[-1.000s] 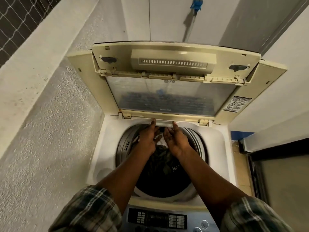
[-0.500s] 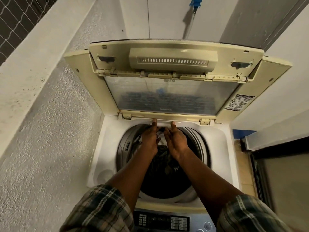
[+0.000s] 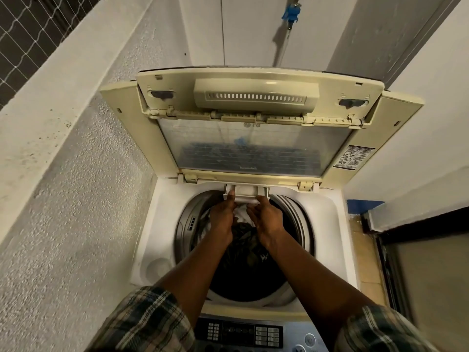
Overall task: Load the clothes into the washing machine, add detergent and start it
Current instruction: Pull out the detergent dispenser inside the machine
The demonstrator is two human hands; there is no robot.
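A top-loading washing machine [image 3: 162, 224] stands before me with its folding lid [image 3: 253, 146] raised against the back wall. Dark clothes [image 3: 248, 252] with some white fabric fill the drum. At the back rim of the opening a small white detergent drawer [image 3: 245, 192] is slid out a little. My left hand [image 3: 223, 219] grips the drawer's left front edge, and my right hand [image 3: 266, 219] grips its right front edge. Both forearms reach over the drum. The control panel [image 3: 241, 334] lies at the near edge below my arms.
A rough plaster wall and ledge [image 3: 63, 199] run close along the left. A blue tap with a hose [image 3: 290, 15] is on the back wall. A dark-framed door or panel [image 3: 418, 262] stands at the right, with a tiled floor strip beside the machine.
Both hands have pulled back slightly toward me and the white drawer has slid out from under the lid hinge. The view has tilted a little.
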